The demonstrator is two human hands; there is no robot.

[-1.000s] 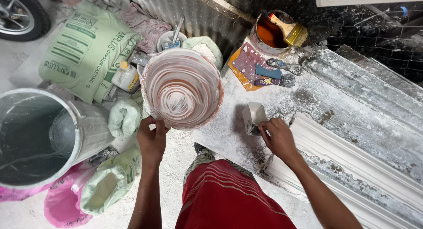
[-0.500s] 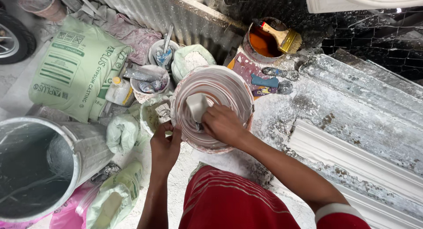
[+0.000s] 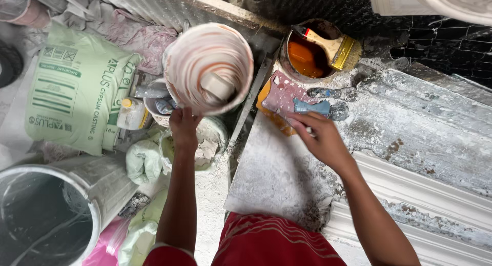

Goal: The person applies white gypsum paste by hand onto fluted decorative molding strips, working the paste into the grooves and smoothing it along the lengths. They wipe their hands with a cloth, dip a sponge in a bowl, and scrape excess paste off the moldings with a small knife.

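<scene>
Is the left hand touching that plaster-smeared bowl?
Touching. The head view shows the left hand gripping the near rim of the bowl, fingers against its edge with no gap.

The person wears a red top with short sleeves; the left sleeve shows at the bottom edge as a plain red cuff ending above the elbow. Across the lap lies red cloth crossed by thin pale stripes, lightly dusted with white powder. Both forearms are bare, with no watch, band or glove. The left hand and right hand are bare too, without rings, and flecked with white dust.
</scene>
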